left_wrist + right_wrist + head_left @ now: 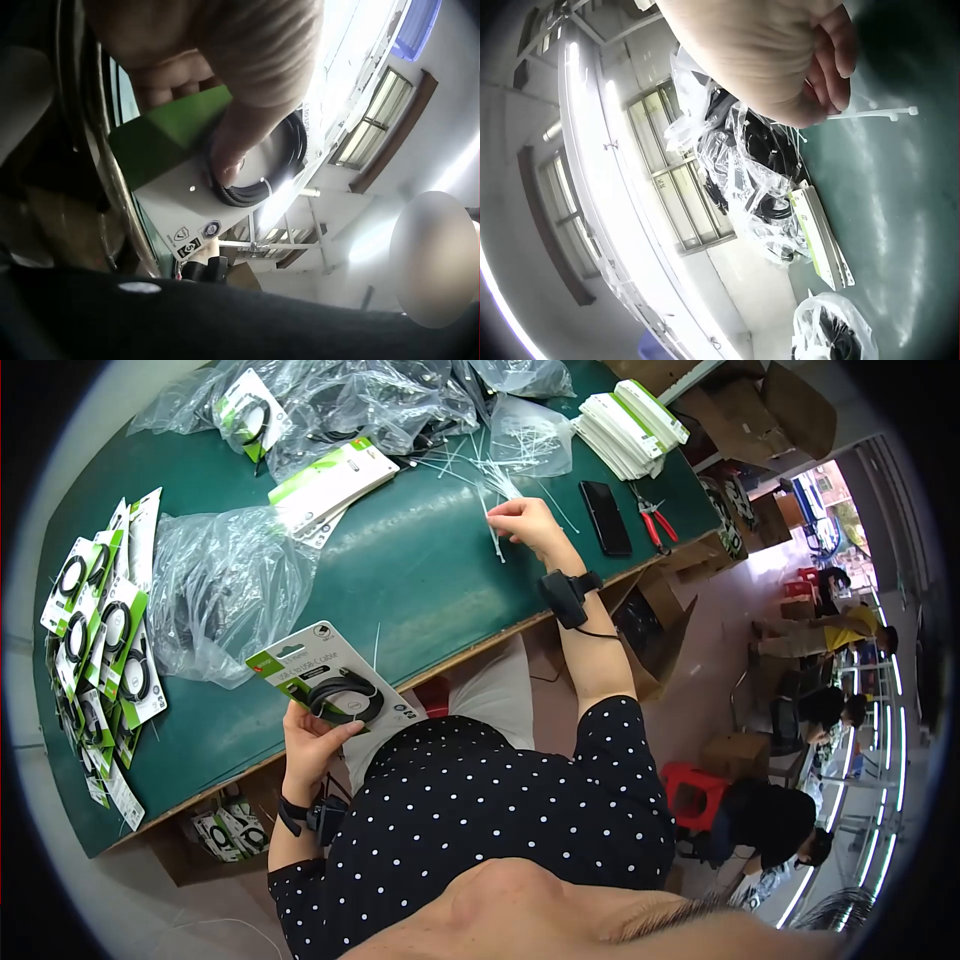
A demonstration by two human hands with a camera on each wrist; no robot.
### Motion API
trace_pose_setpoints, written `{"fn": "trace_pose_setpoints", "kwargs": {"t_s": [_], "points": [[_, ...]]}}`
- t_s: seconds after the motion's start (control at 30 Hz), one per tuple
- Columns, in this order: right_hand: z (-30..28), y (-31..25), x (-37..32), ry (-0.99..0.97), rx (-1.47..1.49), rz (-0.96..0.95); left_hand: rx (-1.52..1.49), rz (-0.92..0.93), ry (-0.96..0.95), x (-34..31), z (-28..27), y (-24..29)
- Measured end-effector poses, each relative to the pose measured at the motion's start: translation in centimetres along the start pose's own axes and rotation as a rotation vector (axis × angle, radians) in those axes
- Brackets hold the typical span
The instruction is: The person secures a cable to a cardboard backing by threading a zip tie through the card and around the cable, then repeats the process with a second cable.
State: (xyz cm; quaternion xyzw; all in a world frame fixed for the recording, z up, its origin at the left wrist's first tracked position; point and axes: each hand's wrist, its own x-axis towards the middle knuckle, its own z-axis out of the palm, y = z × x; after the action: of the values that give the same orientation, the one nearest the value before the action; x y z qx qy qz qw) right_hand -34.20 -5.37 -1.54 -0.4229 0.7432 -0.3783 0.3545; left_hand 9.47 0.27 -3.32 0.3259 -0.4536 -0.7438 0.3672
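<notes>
My left hand point(312, 738) grips a packaged black cable on a grey and green card point(330, 682) at the near edge of the green table point(420, 570). In the left wrist view the thumb point(240, 142) presses on the coiled cable point(262, 169). My right hand point(522, 520) reaches to the middle right of the table and pinches a white cable tie point(492, 530), which also shows in the right wrist view as a thin tie point(870, 115) sticking out from the curled fingers point(832, 67).
Loose white ties point(470, 460) and clear bags of cables point(340, 400) lie at the back. A row of packaged cables point(105, 640) runs along the left, a bag point(225, 595) beside it. A stack of cards point(628, 425), a phone point(605, 517) and red pliers point(655, 520) sit right.
</notes>
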Motion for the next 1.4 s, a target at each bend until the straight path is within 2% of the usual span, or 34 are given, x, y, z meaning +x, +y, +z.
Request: {"fn": "trace_pose_setpoints", "kwargs": {"t_s": [0.17,0.27,0.47,0.57,0.77,0.87,1.1,1.2,1.33,1.4], "points": [[-0.4,0.3,-2.5,-0.044,0.179,0.099,0.078,-0.034,-0.104,0.9,1.2,-0.4],[-0.6,1.3,-2.9,-0.129,0.247,0.079,0.091,-0.034,-0.172,1.3,2.1,-0.7],[-0.1,2.1,-3.3,-0.141,0.328,0.030,0.143,-0.019,-0.337,2.2,3.8,-0.3],[0.6,2.5,-3.3,-0.139,0.346,0.015,0.176,-0.050,-0.341,2.2,4.4,0.0],[1.4,1.8,-3.0,-0.138,0.025,-0.074,0.267,-0.038,-0.329,2.3,5.0,0.3],[1.6,1.7,-3.1,-0.149,-0.040,-0.099,0.344,0.183,-0.512,3.2,5.0,0.1],[2.0,1.5,-3.7,-0.153,-0.037,-0.121,0.334,0.207,-0.510,3.2,4.7,-0.2],[2.3,1.5,-4.0,-0.092,-0.212,-0.231,0.335,0.203,-0.503,3.1,4.7,-0.3],[2.3,0.8,-4.9,-0.139,-0.004,-0.170,0.303,0.206,-0.492,3.0,4.7,-0.5],[2.4,0.8,-5.0,-0.131,0.008,-0.173,0.282,0.210,-0.492,3.0,4.7,-0.6]]}}
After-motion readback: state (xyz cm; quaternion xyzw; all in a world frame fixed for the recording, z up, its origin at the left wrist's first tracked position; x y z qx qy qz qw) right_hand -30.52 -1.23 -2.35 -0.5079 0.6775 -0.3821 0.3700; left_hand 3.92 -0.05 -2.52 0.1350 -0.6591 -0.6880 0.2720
